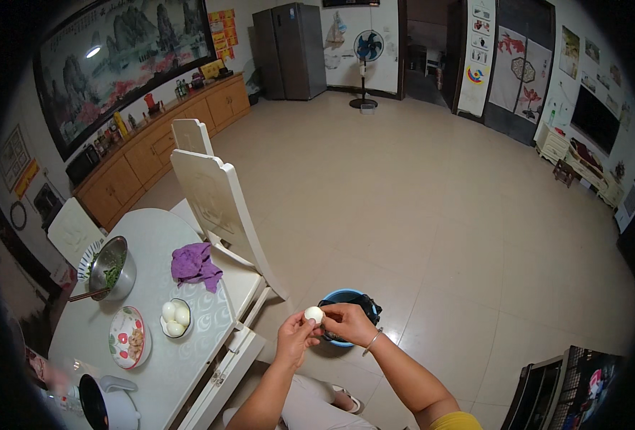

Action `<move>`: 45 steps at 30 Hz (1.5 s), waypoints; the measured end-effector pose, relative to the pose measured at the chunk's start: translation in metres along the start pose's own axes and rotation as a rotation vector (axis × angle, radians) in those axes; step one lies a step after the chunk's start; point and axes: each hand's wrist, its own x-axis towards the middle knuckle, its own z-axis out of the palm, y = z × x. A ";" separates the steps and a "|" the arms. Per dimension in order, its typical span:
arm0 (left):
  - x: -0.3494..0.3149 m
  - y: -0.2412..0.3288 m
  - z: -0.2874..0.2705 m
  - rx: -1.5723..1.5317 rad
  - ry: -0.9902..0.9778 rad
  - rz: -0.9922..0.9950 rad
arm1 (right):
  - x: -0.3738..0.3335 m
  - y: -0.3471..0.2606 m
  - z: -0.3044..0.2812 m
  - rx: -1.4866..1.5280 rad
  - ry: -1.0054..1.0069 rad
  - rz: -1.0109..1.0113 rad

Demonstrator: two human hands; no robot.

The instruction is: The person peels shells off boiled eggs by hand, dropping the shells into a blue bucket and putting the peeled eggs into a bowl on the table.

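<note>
A white egg is held up in front of me, between the fingertips of my left hand. My right hand has its fingers pinched against the egg's right side; whether a bit of shell is between them is too small to tell. Below both hands stands a blue bin with a black bag in it, partly hidden by my hands. On the table to the left, a small bowl holds several white eggs.
The round-cornered table carries a purple cloth, a metal bowl of greens, a patterned bowl with pale pieces and a white pot. White chairs stand at its edge. A black rack is at lower right.
</note>
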 end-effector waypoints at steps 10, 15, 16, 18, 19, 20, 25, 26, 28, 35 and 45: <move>0.000 -0.002 0.005 -0.150 0.045 0.101 | -0.002 0.010 -0.003 0.046 0.178 0.134; 0.007 -0.010 -0.013 -0.302 -0.053 0.014 | -0.001 0.011 -0.011 0.061 0.165 0.135; 0.008 -0.010 -0.016 -0.321 -0.073 -0.002 | -0.001 0.006 -0.014 0.033 0.157 0.138; 0.007 -0.008 -0.020 -0.334 -0.120 -0.029 | -0.001 0.000 -0.018 0.070 0.151 0.168; 0.007 -0.007 -0.021 -0.341 -0.144 -0.043 | -0.001 -0.001 -0.020 0.089 0.148 0.183; 0.008 -0.007 -0.022 -0.351 -0.157 -0.069 | -0.001 0.002 -0.021 0.094 0.143 0.185; 0.010 -0.008 -0.021 -0.427 -0.155 -0.214 | 0.000 0.006 -0.024 0.095 0.134 0.204; 0.011 -0.010 -0.022 -0.453 -0.172 -0.247 | 0.000 0.008 -0.025 0.117 0.129 0.215; 0.014 -0.014 -0.028 -0.503 -0.205 -0.313 | 0.000 0.014 -0.027 0.161 0.119 0.238; 0.012 -0.009 -0.032 -0.510 -0.351 -0.319 | 0.003 0.034 -0.028 0.039 0.223 0.176; 0.012 -0.008 -0.026 -0.449 -0.113 -0.262 | 0.021 0.053 -0.024 -0.595 0.329 -0.051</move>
